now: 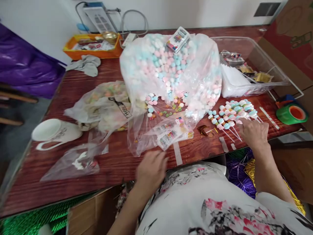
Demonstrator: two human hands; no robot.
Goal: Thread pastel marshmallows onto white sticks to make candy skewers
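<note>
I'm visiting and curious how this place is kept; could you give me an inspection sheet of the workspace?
Surface: wood-patterned table, tape strips stuck near its front edge.
Work things: pastel pieces on sticks, right; large clear bag of loose pastel pieces; printed cards at its near side.
Clutter: mug, grey cloth, green tape roll, orange tray of oddments.
Hands: right hand at the sticks, grip unclear; left hand blurred near the front edge, nothing seen in it.
Cables: grey cable looped by the back wall; dark cord above the orange tray.
Surroundings: white wall behind, purple sheeting left, cardboard right.
</note>
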